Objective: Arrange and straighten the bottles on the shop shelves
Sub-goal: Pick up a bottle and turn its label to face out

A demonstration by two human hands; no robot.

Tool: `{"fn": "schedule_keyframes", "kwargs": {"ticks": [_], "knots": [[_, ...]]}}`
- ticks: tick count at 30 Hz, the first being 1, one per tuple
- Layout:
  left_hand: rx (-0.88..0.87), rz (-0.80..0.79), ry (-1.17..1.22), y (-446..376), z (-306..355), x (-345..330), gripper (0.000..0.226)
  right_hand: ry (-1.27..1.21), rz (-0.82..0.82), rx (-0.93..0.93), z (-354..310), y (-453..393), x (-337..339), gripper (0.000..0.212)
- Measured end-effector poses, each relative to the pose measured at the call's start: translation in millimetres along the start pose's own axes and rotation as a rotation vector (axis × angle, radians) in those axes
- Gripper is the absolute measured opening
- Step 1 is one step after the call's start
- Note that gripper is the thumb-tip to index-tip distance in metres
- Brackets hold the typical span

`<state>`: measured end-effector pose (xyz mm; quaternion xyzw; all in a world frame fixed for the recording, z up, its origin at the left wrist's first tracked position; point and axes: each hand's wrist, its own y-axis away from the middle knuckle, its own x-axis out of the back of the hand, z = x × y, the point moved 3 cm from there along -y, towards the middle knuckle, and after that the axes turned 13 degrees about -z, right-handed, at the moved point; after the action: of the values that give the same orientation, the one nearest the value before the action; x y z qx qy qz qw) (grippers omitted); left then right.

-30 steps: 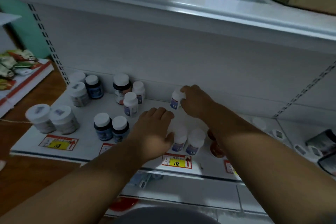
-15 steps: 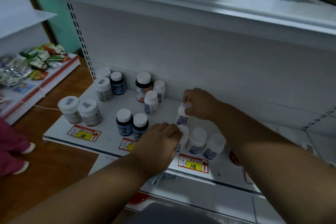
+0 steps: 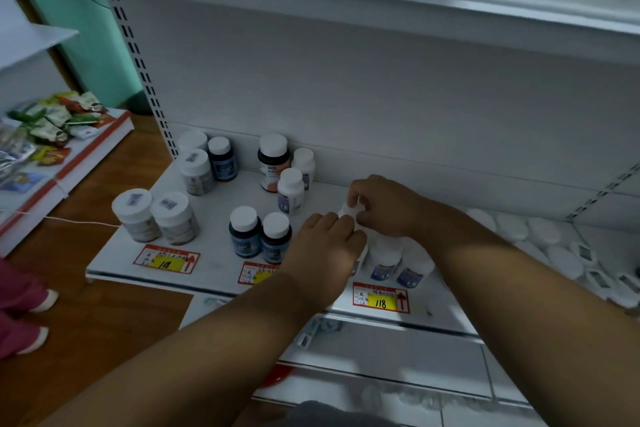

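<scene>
Small pill bottles stand on a white shop shelf [image 3: 214,270]. My right hand [image 3: 384,206] pinches a small white bottle [image 3: 347,211] by its cap, just behind a front row of white bottles with blue labels [image 3: 386,258]. My left hand [image 3: 323,253] lies over the left end of that row, its fingers curled on a bottle that is mostly hidden. Two dark blue bottles [image 3: 259,236] stand just left of my left hand. A single white bottle [image 3: 290,190] stands behind them.
Two wide white jars [image 3: 154,217] stand at the front left, more bottles [image 3: 207,163] at the back left, a brown bottle [image 3: 273,161] near the back wall. White-capped jars [image 3: 554,250] fill the right side. Yellow price tags [image 3: 381,298] line the edge. Snack packets [image 3: 52,125] lie on a left rack.
My right hand has brought the small white bottle forward from the back wall towards the front row. My left hand stays on the row's left end. The view has shifted left.
</scene>
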<state>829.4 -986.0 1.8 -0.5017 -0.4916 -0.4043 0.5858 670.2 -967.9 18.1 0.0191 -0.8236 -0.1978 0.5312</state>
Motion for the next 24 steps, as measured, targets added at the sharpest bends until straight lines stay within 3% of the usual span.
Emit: {"fn": "schedule_keyframes", "kwargs": {"ticks": [6, 11, 13, 18, 21, 24], "knots": [[0.085, 0.010, 0.102, 13.7, -8.9, -1.9, 0.018, 0.038, 0.116, 0.057, -22.3, -20.6, 6.9, 0.012], [0.159, 0.037, 0.098, 29.3, -20.8, 7.9, 0.017, 0.012, 0.094, 0.134, -66.8, -61.1, 8.4, 0.037], [0.178, 0.028, 0.072, 34.1, -25.5, 12.8, 0.012, 0.034, 0.057, 0.119, -77.7, -73.1, 3.3, 0.035], [0.220, -0.022, 0.066, 41.4, -35.6, 20.4, 0.014, 0.114, 0.142, -0.002, -84.1, -85.9, 1.3, 0.029], [0.195, -0.016, 0.087, 42.7, -38.3, 22.2, 0.016, -0.027, 0.244, 0.023, -81.9, -72.8, 12.8, 0.023], [0.148, 0.021, 0.144, 38.8, -36.2, 21.4, 0.022, -0.251, 0.410, -0.004, -65.8, -37.9, 34.1, 0.033]]}}
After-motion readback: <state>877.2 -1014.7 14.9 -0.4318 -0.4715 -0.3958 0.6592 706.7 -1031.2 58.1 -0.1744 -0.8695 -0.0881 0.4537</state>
